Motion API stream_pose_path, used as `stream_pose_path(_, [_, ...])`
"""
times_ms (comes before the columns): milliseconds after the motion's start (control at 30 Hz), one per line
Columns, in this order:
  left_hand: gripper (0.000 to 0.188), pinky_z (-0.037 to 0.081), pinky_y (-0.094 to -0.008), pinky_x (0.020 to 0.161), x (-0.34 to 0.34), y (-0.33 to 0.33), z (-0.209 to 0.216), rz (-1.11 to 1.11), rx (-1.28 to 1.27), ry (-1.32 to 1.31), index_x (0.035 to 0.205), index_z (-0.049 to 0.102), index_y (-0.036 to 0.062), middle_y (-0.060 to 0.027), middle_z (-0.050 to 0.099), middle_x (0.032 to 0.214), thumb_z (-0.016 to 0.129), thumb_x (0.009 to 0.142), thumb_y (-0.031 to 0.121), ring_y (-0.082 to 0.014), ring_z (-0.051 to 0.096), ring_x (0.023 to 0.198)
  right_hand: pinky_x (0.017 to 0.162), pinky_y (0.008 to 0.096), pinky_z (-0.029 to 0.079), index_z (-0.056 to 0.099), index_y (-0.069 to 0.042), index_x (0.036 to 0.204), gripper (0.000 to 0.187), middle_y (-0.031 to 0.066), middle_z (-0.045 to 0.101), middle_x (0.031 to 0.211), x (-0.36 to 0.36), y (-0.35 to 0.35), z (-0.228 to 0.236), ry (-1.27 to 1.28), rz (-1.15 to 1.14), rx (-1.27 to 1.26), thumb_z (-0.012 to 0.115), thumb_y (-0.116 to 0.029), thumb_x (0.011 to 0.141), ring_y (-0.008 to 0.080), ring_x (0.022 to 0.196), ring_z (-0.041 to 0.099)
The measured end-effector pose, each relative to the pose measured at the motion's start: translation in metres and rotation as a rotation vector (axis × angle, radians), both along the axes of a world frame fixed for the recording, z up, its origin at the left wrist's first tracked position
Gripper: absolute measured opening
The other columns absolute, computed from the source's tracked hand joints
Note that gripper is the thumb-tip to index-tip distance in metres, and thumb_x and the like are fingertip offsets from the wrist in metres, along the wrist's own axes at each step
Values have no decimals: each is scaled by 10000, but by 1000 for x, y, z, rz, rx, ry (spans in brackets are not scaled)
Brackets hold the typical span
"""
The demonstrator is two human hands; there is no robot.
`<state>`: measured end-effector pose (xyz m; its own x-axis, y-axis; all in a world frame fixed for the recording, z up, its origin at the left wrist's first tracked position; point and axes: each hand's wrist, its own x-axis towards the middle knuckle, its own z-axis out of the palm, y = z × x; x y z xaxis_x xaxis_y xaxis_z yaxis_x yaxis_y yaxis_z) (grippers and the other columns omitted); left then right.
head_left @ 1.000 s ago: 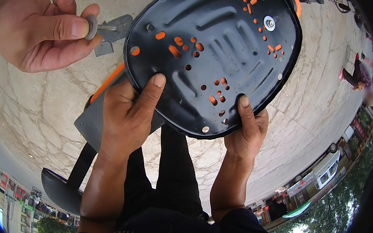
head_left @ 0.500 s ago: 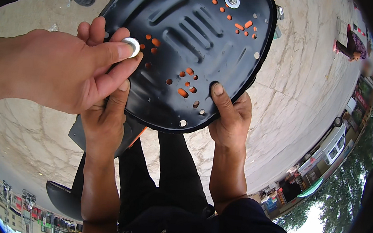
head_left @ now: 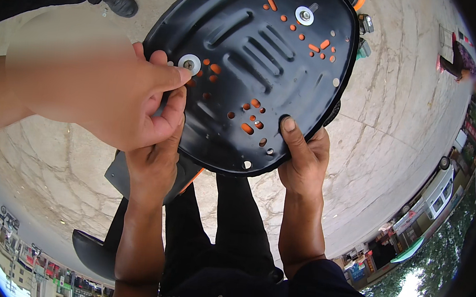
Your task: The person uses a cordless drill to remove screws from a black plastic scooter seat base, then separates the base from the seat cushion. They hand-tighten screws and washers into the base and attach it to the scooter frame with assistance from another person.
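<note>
A black stamped-metal plate (head_left: 224,115), oval with raised ribs and punched holes, is tilted up in front of me. My right hand (head_left: 309,155) grips its lower right edge, thumb on top. My left hand (head_left: 153,169) is closed at the lower left edge, its fingers partly hidden by a co-worker's hand (head_left: 101,84) reaching in from the left. That person's fingertips touch a silver washer (head_left: 190,58) lying against the plate, a screw head (head_left: 188,65) in its centre. A second washer with a bolt (head_left: 304,16) sits near the upper right. Orange shows through the holes.
A dark grey part with an orange edge (head_left: 132,175) is below the plate at left. A black shoe (head_left: 120,1) stands on the cracked concrete floor (head_left: 365,132) at upper left. Another person (head_left: 460,58) is far right, and a white van (head_left: 437,190) is parked beyond.
The co-worker's hand has brought the washer from between finger and thumb down against the plate, where a screw head now shows in it. My hands keep their grip; the whole view has shifted slightly.
</note>
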<state>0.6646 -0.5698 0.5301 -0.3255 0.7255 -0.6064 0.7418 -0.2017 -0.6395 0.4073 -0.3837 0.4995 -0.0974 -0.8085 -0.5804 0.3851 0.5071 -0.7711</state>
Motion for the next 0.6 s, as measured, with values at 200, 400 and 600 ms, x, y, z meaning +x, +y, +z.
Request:
stream_pose_path(200, [247, 274, -206, 433, -48, 159, -16, -668, -1298, -287, 927, 673, 15, 46, 540, 616, 633, 983, 252, -13, 404, 484, 776, 307, 558, 605, 48, 1178, 299, 130, 689, 1050, 1, 0, -4, 43, -39, 15, 658, -149, 959, 167, 898, 670])
stream_pose_path(400, [271, 285, -179, 428, -50, 190, -33, -868, -1582, -478, 884, 666, 71, 79, 533, 642, 647, 978, 324, -4, 393, 489, 682, 285, 562, 606, 29, 1157, 295, 98, 692, 991, -4, 5, -9, 5, 5, 20, 674, -175, 955, 141, 802, 669])
stream_pose_path(600, [283, 209, -219, 407, -53, 190, -37, -817, -1591, -479, 871, 650, 54, 87, 445, 606, 630, 994, 309, 1, 293, 456, 702, 290, 562, 579, 23, 1205, 315, 83, 688, 975, -3, 3, -7, -29, -27, 11, 668, -148, 956, 147, 809, 664])
